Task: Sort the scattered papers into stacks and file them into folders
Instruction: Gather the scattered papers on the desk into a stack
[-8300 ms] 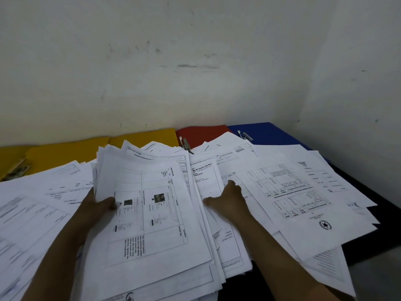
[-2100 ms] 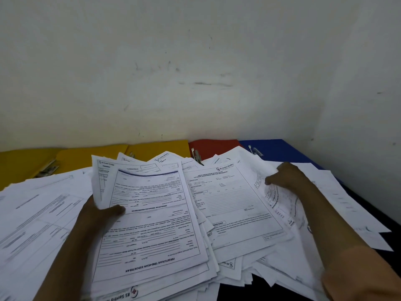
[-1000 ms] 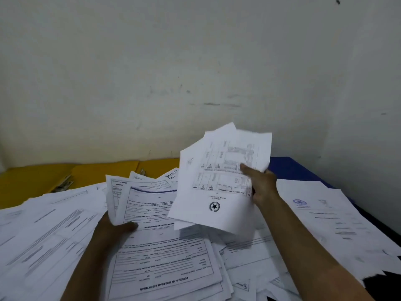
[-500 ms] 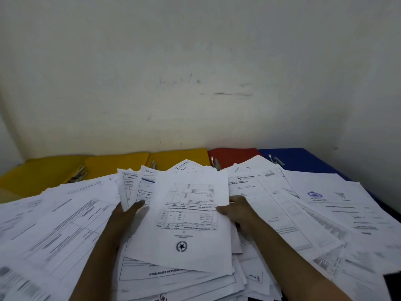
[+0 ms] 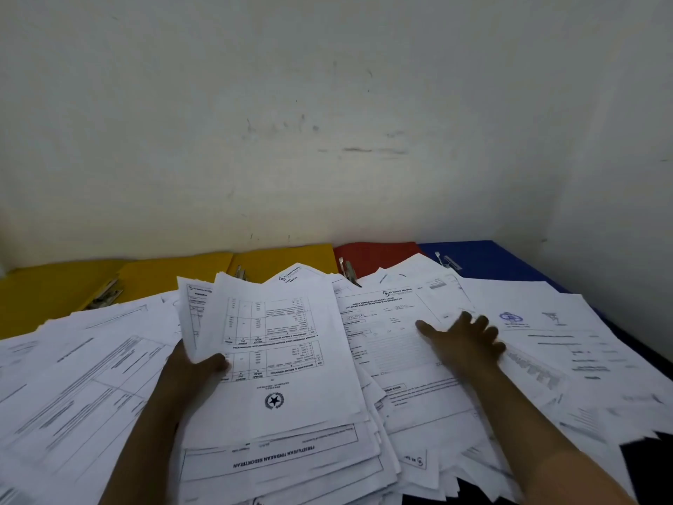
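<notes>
Right hand (image 5: 464, 340) moved right, grip spread on loose papers (image 5: 408, 359) | left hand (image 5: 193, 369) pinching stack (image 5: 284, 359)

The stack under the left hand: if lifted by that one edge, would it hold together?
Probably not neatly. The stack is loose, unbound sheets with staggered edges, so lower sheets would likely sag and slide out. The left hand grips only one side, so the far side would probably droop.

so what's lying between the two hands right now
In the head view, the gathered stack, topped by a star-emblem table sheet, lies between the left hand, which grips its edge, and the right hand. Beside it is a hospital letterhead form under the right hand's spread fingers.
</notes>
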